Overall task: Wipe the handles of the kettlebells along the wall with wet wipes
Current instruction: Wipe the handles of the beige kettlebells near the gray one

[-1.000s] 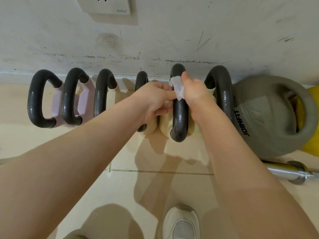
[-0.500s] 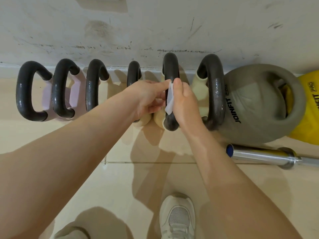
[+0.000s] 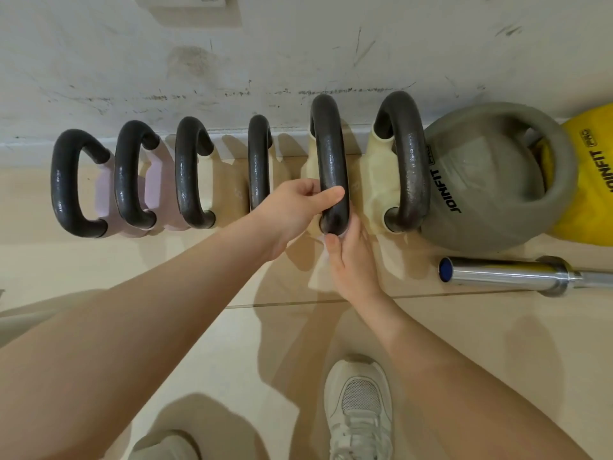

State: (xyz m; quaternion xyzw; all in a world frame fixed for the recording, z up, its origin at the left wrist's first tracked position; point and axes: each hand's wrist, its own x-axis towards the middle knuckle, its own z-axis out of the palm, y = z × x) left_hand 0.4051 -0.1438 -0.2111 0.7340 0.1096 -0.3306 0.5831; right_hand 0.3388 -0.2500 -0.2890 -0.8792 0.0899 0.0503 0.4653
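Note:
Several kettlebells with dark handles stand in a row along the wall. My left hand [image 3: 295, 210] grips the lower part of the fifth handle [image 3: 329, 151], thumb lying across its front. My right hand [image 3: 351, 257] is just below that handle's near end and presses a white wet wipe [image 3: 319, 277] against it; most of the wipe is hidden behind my fingers. To the left stand the other dark handles [image 3: 189, 174] on pale pink and cream bodies. Another dark handle [image 3: 411, 154] stands to the right.
A large grey kettlebell [image 3: 491, 194] and a yellow one [image 3: 593, 180] sit at the right. A steel barbell end [image 3: 504, 272] lies on the tiled floor. My white shoe [image 3: 360, 406] is below. The scuffed wall [image 3: 298, 44] backs the row.
My right hand slid the wipe down the fifth handle from its top to its near end. My left hand moved onto the handle and took hold of it.

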